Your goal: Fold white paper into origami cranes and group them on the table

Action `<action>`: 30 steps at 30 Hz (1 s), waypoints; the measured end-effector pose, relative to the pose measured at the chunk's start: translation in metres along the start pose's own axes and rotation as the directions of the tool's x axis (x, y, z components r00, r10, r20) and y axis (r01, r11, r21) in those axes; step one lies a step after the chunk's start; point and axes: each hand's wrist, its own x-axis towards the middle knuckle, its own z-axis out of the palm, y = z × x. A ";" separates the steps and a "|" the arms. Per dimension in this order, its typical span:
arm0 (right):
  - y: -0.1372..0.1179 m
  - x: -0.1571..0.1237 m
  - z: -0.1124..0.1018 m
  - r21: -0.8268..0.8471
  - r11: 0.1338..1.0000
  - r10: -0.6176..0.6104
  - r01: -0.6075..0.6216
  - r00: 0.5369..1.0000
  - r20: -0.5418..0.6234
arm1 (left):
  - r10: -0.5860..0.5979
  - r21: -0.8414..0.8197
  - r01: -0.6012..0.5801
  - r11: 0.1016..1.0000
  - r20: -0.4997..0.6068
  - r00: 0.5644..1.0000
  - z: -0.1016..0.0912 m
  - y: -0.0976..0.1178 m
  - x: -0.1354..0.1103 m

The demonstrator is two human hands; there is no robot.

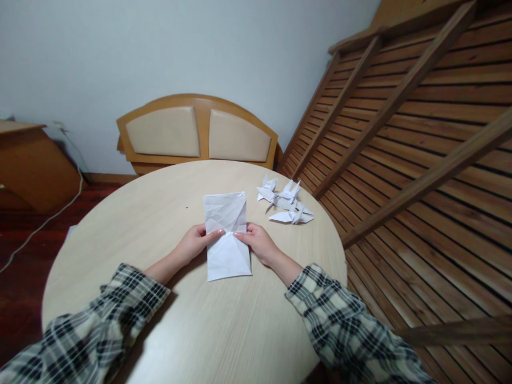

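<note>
A folded sheet of white paper (pixel 229 258), creased and taller than wide, is held over the middle of the round table. My left hand (pixel 197 242) grips its left edge, thumb on the front and fingers behind. On the opposite edge my right hand (pixel 258 242) pinches the paper the same way. Both thumbs point inward at about mid-height, their tips close together. The fingers behind the sheet are mostly hidden. Beyond my right hand lie several white folded-paper cranes (pixel 291 201) in a loose cluster.
The round light-wood table (pixel 120 229) fills the foreground. Behind it stands a padded headboard (pixel 164 130) against the wall. A slatted wooden frame (pixel 400 138) leans along the right. To the left are a wooden desk (pixel 36 165) and a white cable (pixel 48 217).
</note>
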 end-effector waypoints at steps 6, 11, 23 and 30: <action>0.001 -0.002 0.003 0.017 1.000 0.018 -0.019 0.998 0.062 | -0.036 0.058 0.036 0.998 -0.011 0.999 0.001 0.000 -0.002; 0.005 -0.002 0.004 -0.005 0.999 0.035 -0.035 0.999 0.035 | -0.043 0.095 0.042 0.995 0.007 0.999 0.004 -0.001 -0.004; 0.004 -0.005 0.008 -0.122 0.992 -0.041 0.027 0.992 -0.120 | -0.093 0.050 0.090 0.995 0.065 0.994 0.010 0.000 -0.007; 0.001 -0.007 0.009 -0.018 1.000 -0.022 0.020 0.993 -0.115 | -0.097 0.105 0.080 0.991 0.172 0.980 0.008 0.001 -0.009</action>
